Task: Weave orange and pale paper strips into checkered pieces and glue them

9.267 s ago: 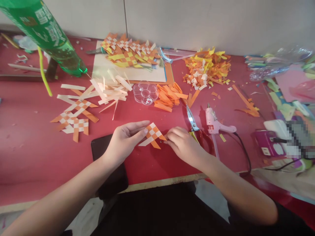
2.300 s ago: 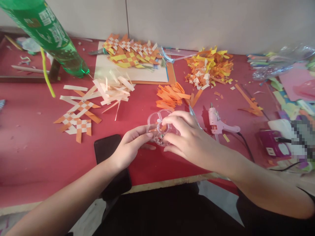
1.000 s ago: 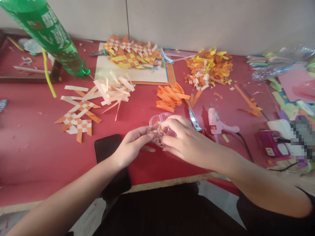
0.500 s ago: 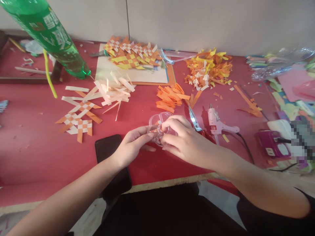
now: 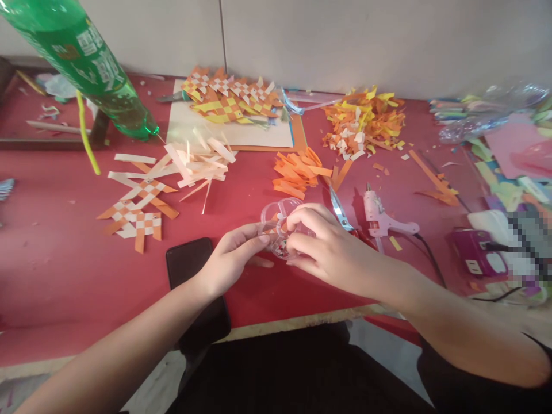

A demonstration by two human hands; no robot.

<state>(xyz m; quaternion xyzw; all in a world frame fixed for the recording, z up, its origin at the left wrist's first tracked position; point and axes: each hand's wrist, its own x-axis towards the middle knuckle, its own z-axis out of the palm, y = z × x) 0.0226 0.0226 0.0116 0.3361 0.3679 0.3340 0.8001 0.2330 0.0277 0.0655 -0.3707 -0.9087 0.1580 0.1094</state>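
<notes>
Clear case | left fingers — holding edge | right fingers — opposite side

Green bottle: white lettering illegible

A hand could pass left of the woven strips toward the table's front edge. Farther right, the case, phone overhanging that edge, scissors, glue gun and cord obstruct.
</notes>
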